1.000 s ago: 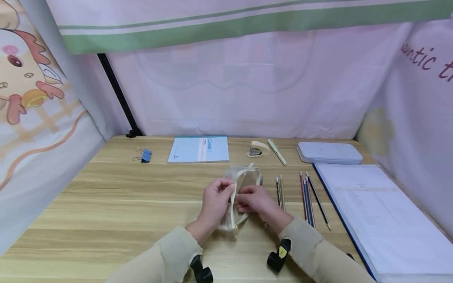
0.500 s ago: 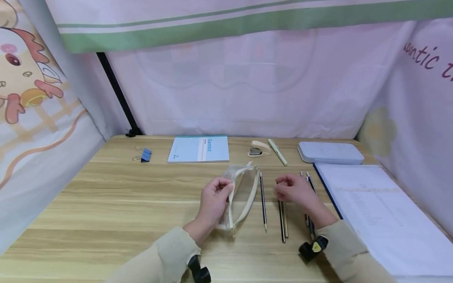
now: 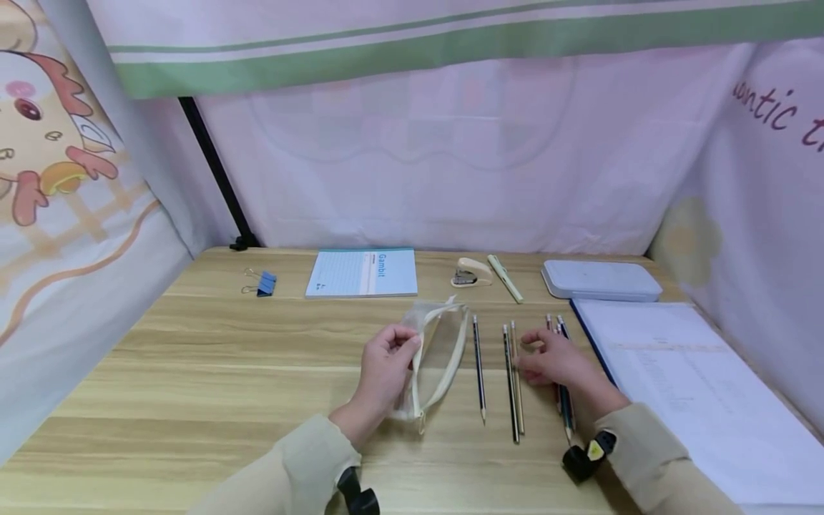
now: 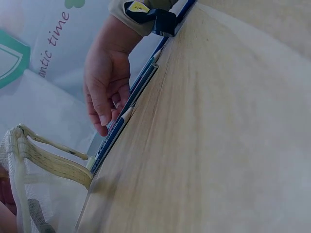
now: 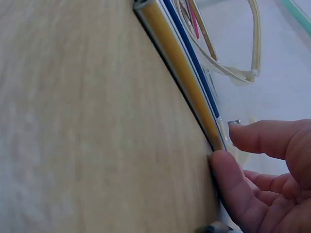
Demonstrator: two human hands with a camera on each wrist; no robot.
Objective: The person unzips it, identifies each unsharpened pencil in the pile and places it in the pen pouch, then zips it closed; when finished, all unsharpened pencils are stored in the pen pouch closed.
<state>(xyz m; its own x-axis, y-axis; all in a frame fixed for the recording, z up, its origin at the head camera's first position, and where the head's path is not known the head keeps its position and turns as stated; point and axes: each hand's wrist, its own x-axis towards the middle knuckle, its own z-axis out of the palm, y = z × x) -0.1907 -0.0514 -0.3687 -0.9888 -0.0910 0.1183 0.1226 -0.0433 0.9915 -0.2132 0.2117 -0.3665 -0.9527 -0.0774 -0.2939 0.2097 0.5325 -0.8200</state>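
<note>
My left hand point(image 3: 383, 372) pinches one side of a see-through mesh pencil pouch point(image 3: 425, 311), its cream zipper spread wide. Right of the pouch lies a dark pencil point(image 3: 479, 368). Farther right, a black pencil point(image 3: 511, 393) and a gold pencil point(image 3: 518, 408) lie side by side. My right hand point(image 3: 556, 357) is beside the gold pencil, thumb and index finger apart. In the right wrist view, an index fingertip is right at the gold pencil point(image 5: 175, 63). Several more pencils point(image 3: 566, 411) lie partly hidden under the right hand and wrist.
Along the back of the table point(image 3: 225, 400) are a blue binder clip point(image 3: 265, 284), a light blue notebook point(image 3: 360, 272), a cream stapler point(image 3: 471, 272), a pale green pen point(image 3: 505, 279) and a white case point(image 3: 600, 279). A blue-edged folder with paper point(image 3: 695, 379) lies on the right.
My right hand has come out of the pouch and moved right, past the black pencil to the gold pencil's right side. The left hand keeps its hold on the pouch.
</note>
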